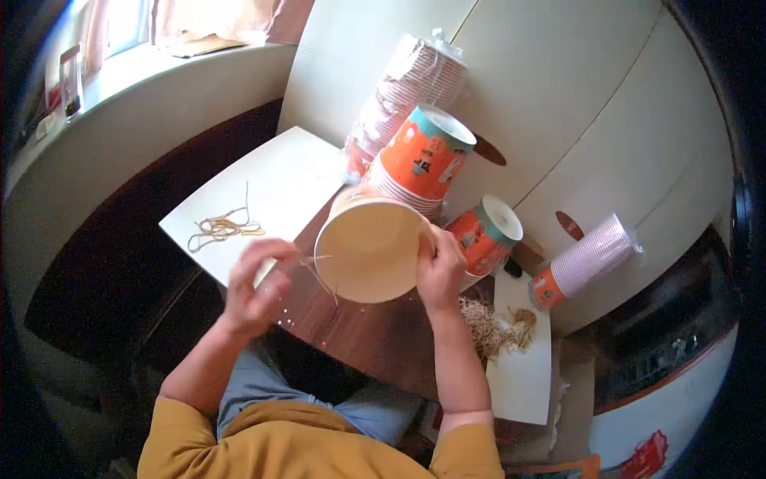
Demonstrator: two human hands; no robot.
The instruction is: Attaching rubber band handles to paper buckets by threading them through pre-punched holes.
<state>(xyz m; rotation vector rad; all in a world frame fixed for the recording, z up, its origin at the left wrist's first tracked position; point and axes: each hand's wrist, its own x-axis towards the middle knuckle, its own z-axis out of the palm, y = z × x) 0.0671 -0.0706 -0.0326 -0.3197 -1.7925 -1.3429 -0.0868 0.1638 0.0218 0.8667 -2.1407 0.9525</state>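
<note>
My right hand point(440, 270) grips the rim of a large paper tub point(371, 251), thumb at the edge. The tub is tipped so that its cream inside faces me, and nothing shows in it. Left of the tub, my left hand point(259, 287) is raised and somewhat blurred, its fingers curled on a thin tan string point(325, 279). The string's loose part hangs across the tub's rim. Just behind stands an upside-down stack of orange tubs point(423, 156) with teal bands.
Loose strings point(225, 227) lie on the white board point(295, 168) at left. A shorter orange stack point(485, 231) stands at right, near a tangled string heap point(491, 327) on another white board point(519, 387). Plastic-wrapped stacked tubs point(411, 88) stand behind; another wrapped stack point(586, 259) is far right.
</note>
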